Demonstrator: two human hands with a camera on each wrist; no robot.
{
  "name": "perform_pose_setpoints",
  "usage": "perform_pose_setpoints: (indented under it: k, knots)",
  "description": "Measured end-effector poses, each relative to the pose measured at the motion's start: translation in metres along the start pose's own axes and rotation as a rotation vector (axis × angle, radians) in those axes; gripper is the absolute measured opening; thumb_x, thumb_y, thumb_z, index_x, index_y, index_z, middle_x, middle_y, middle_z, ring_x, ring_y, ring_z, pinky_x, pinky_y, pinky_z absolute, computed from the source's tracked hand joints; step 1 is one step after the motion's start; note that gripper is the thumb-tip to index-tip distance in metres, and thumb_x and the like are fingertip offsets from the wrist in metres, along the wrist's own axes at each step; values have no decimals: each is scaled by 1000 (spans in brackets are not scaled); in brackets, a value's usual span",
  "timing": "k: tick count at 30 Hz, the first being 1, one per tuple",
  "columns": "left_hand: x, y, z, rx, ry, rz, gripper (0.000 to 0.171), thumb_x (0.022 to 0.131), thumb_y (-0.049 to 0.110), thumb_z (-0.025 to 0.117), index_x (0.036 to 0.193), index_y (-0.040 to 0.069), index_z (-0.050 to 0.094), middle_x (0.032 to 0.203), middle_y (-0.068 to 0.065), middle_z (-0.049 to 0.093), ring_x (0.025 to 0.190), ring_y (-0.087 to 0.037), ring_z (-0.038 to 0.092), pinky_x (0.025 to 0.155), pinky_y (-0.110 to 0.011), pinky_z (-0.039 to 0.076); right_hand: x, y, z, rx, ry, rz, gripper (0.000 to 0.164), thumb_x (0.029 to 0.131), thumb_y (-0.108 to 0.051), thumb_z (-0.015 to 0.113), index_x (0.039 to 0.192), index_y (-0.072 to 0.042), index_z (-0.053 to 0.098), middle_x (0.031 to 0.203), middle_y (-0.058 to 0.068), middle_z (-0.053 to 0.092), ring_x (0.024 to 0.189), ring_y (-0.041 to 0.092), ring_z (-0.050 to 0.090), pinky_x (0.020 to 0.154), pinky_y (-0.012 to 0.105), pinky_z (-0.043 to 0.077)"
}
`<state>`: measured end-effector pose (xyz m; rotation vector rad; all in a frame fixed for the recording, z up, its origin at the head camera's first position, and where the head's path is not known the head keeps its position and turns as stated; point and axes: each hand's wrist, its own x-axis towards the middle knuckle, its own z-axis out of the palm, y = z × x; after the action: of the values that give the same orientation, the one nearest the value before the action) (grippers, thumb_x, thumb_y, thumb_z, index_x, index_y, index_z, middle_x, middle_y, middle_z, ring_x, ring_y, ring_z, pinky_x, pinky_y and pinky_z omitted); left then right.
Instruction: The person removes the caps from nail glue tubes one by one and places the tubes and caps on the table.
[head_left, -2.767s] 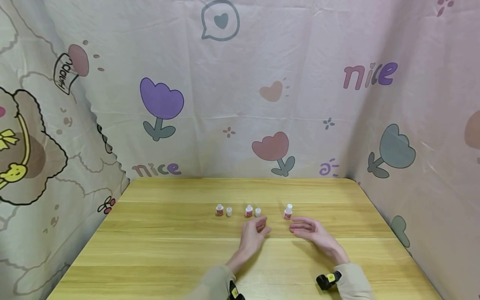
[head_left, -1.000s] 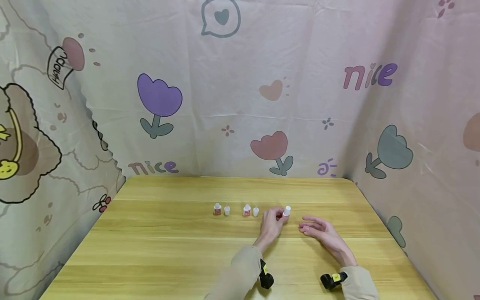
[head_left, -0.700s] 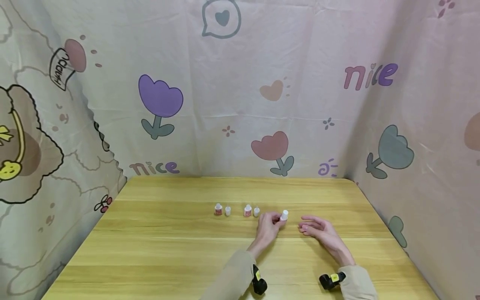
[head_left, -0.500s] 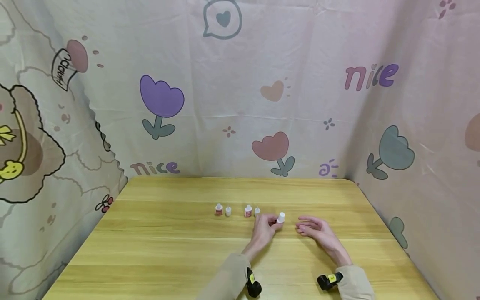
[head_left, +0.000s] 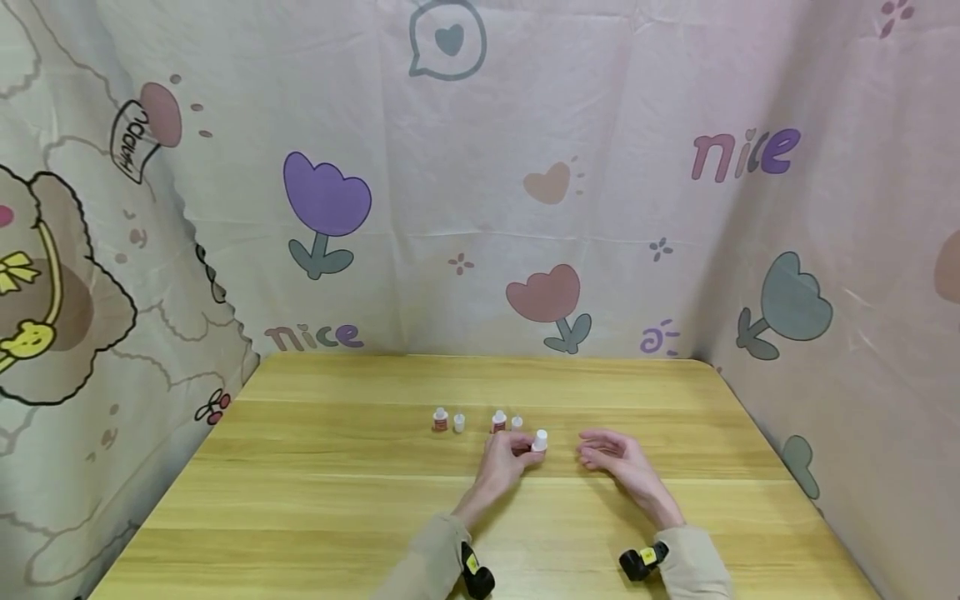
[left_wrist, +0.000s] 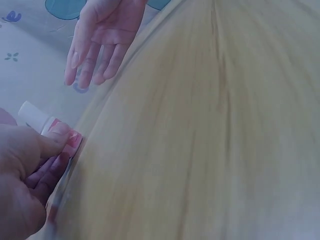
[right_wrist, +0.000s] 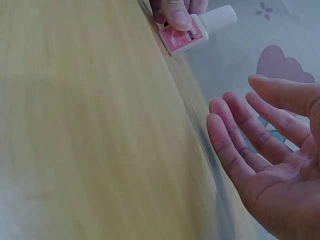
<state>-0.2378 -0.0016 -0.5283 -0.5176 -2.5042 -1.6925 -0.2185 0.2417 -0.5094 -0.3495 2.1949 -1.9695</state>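
My left hand point(head_left: 501, 468) pinches a small white bottle point(right_wrist: 184, 36) with a pink label between thumb and fingers. Its white cap point(head_left: 541, 438) is on and points up in the head view. To the right, my right hand point(head_left: 619, 463) is held with fingers loosely extended, touching nothing. In the right wrist view that hand's palm and spread fingers point(right_wrist: 235, 150) face the bottle across a gap. Just behind my left hand stands an uncapped bottle point(head_left: 499, 419), its lower part partly hidden, with a loose brush cap point(head_left: 517, 423) beside it.
Farther left on the wooden table point(head_left: 315, 483) stand another uncapped bottle point(head_left: 440, 419) and its loose cap point(head_left: 459, 423). A patterned curtain point(head_left: 450, 208) hangs behind the table and along both sides. Each wrist carries a black camera point(head_left: 639, 562).
My left hand has taken hold of the capped bottle from its spot at the right and brought it leftward and nearer. My right hand first shifted a little right, then came back left.
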Motion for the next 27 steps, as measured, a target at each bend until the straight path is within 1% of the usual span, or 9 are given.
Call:
perform_pose_setpoints:
  k: [4,8,11,15,19,24,27]
  knots:
    - [-4,-2,-9,-13,-28,-27,17,83,9,80,99,6,78,96,-9,79,83,-10,72,76,-20,57,3,0,7,-2,-13,-3,54,96,-6,64,135,22,42,123,40,60,95,14,72,87,29,59]
    - [-7,-5,-18,-27,-50,-13,16,83,8,80,98,4,78,96,-11,79,81,-10,71,75,-20,56,5,-1,13,3,-20,-10,52,96,-6,64,134,21,44,124,43,57,95,15,72,87,29,59]
    - [-8,-10,-26,-31,-70,6,15,84,8,80,98,4,78,95,-11,79,81,-8,70,75,-21,56,8,-1,18,5,-29,-13,50,96,-6,64,134,20,45,125,43,57,95,15,72,87,30,59]
    - [-11,-16,-37,-35,-95,-5,16,84,11,80,99,7,78,95,-9,78,82,-7,69,76,-20,56,12,-3,26,4,-44,-16,49,96,-6,65,134,20,46,124,43,57,95,17,72,87,31,60]
    - [-13,-18,-47,-46,-107,-16,16,83,12,81,98,7,79,94,-10,78,81,-9,70,75,-20,56,15,-4,33,9,-62,-18,49,95,-6,64,133,19,46,123,43,57,94,18,72,87,32,60]
    - [-15,-18,-54,-71,-118,-23,17,83,11,82,98,6,79,95,-11,79,80,-7,71,74,-18,56,17,-6,41,1,-84,-32,48,95,-5,64,133,20,46,121,42,59,93,19,73,87,32,60]
    - [-16,-18,-56,-72,-121,-11,18,83,11,82,99,5,79,96,-12,79,81,-7,71,74,-18,56,20,-7,45,-8,-86,-47,48,95,-5,64,132,21,46,120,41,60,94,20,73,87,33,60]
